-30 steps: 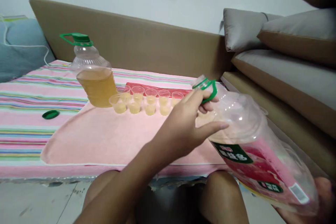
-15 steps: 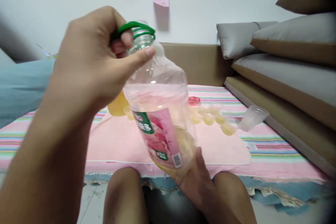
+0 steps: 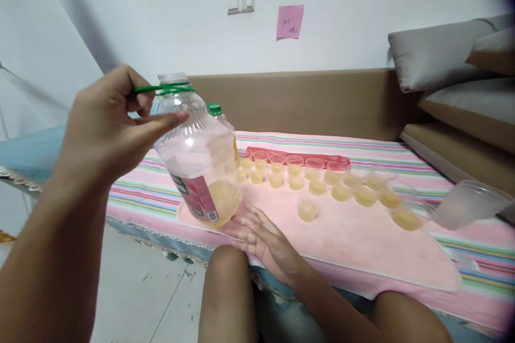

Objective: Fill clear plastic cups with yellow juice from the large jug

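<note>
My left hand [image 3: 115, 118] is closed around the green carry handle at the neck of a large clear plastic bottle [image 3: 201, 161], its thumb stretched along the shoulder. The bottle has no cap on, wears a pink label and is tilted, with pale yellow liquid low inside. My right hand [image 3: 267, 244] is open beside the bottle's base, palm up and fingers extended; the fingertips are at the base, and I cannot tell whether they bear weight. Several clear plastic cups [image 3: 295, 174] with yellow liquid stand in rows to the right. One cup [image 3: 308, 210] stands nearer.
Behind the held bottle stands another bottle with a green cap [image 3: 215, 110]. A red plastic packet [image 3: 346, 161] lies behind the cups. At the right, a stack of clear cups [image 3: 470, 203] lies tilted on the striped cloth [image 3: 140, 201]. Grey cushions [image 3: 438, 53] are piled at the right.
The view has swung left-to-right across the scene, bringing more cups into sight. The bottle has shifted left in view. My right hand's fingers have spread from its base.
</note>
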Demonstrator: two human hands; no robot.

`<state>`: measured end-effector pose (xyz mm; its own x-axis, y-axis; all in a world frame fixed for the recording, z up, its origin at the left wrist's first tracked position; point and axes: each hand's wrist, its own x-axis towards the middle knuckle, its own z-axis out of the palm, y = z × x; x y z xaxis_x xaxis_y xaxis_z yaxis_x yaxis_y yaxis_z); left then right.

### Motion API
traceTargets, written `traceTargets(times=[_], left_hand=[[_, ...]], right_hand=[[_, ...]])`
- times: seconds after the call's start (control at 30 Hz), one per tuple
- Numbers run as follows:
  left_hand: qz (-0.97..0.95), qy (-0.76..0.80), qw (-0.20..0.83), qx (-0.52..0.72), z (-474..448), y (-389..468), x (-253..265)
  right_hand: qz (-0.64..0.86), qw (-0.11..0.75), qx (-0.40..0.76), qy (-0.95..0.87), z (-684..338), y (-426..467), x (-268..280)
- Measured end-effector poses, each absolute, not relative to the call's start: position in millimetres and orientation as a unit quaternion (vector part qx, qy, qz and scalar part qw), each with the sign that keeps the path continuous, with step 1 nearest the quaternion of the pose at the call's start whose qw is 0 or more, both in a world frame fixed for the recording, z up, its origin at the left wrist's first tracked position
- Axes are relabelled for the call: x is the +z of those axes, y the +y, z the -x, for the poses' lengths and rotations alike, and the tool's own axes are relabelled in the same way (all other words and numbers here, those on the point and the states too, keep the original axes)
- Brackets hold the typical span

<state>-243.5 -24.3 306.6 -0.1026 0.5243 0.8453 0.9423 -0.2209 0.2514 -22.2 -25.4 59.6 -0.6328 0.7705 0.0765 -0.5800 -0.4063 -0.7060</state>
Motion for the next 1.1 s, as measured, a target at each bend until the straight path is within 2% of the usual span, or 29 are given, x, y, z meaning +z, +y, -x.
traceTargets(times=[0.2,0.57,0.83,0.93,1.03,1.1], left_hand=[[0.622,-0.61,0.13,-0.474,258,-18,286],[0.585,-0.675,0.141,-0.428,278,27,244],[0.592,-0.661,0.187,-0.422,282,46,225],[0.585,-0.633,0.18,-0.475,282,46,223],[0.582,-0.597,0.218,-0.507,276,41,220],[0.58,-0.556,0.287,-0.522,261,34,215]], right_hand=[[0.156,0.342,0.812,-0.446,0,-29,42],[0.137,0.356,0.765,-0.519,-48,-17,52],[0.186,0.32,0.704,-0.606,-78,-10,64],[0.267,0.4,0.613,-0.627,-102,1,68],[0.387,0.517,0.419,-0.638,-130,19,66],[0.443,0.557,0.293,-0.639,-146,29,62]])
